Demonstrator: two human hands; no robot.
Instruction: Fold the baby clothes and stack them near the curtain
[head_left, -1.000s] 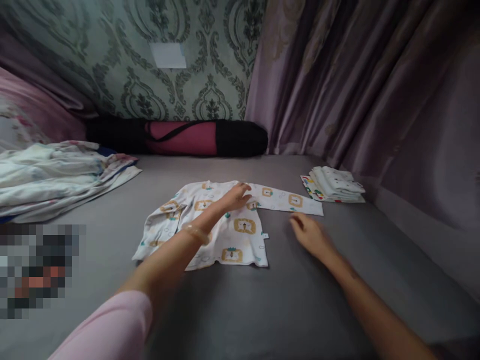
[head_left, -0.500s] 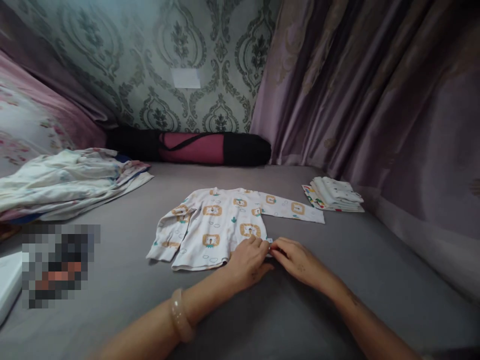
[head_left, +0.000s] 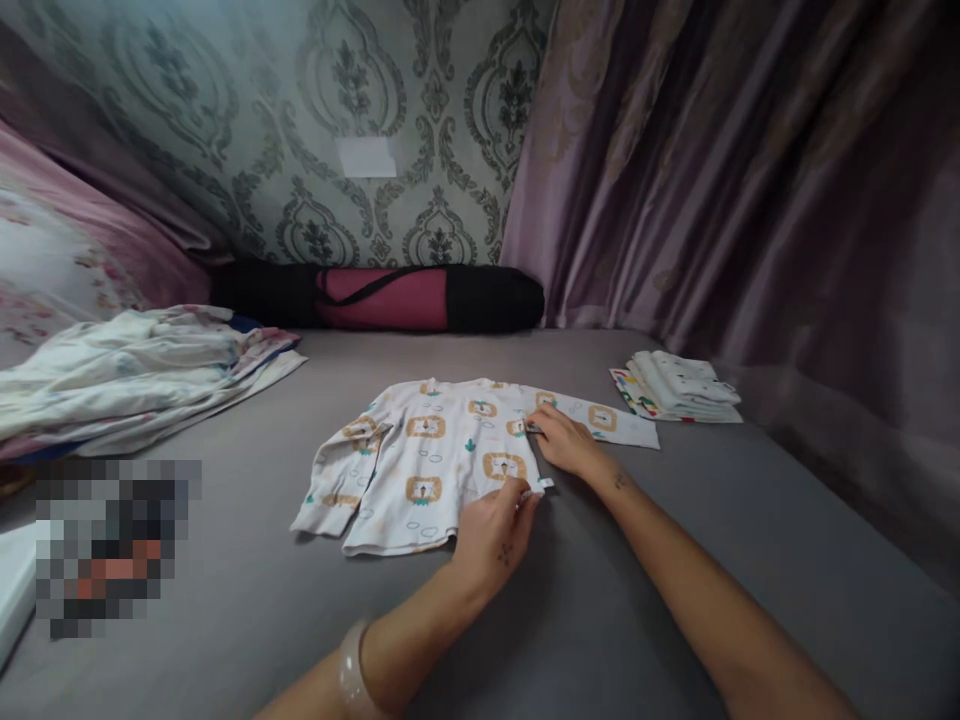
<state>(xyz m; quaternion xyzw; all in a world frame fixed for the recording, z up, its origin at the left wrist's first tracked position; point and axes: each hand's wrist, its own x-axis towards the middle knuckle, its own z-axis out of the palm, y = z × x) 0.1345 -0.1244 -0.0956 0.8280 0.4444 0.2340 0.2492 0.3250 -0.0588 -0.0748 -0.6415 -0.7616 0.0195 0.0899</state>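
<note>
A small white long-sleeved shirt [head_left: 442,460] printed with orange lion faces lies spread on the grey bed sheet, its right-hand sleeve stretched out sideways and the left-hand one bent downward. My left hand [head_left: 491,535], with a pale bangle [head_left: 354,672] on its wrist, pinches the lower right corner of the shirt beside a small white tag [head_left: 546,484]. Up at the underarm, where the right-hand sleeve joins the body, my right hand [head_left: 566,440] has its fingers closed on the fabric. Its fingertips are partly hidden.
Folded clothes [head_left: 682,388] are stacked at the right by the purple curtain [head_left: 600,200]. A loose heap of clothes [head_left: 142,370] lies at the left. Along the wall rests a long black and maroon bag [head_left: 390,298]. A white object [head_left: 16,590] and a blurred patch are at the left edge.
My right hand has moved from the hem corner up to the shirt's underarm. My left hand stays at the corner, now pinching it near the tag.
</note>
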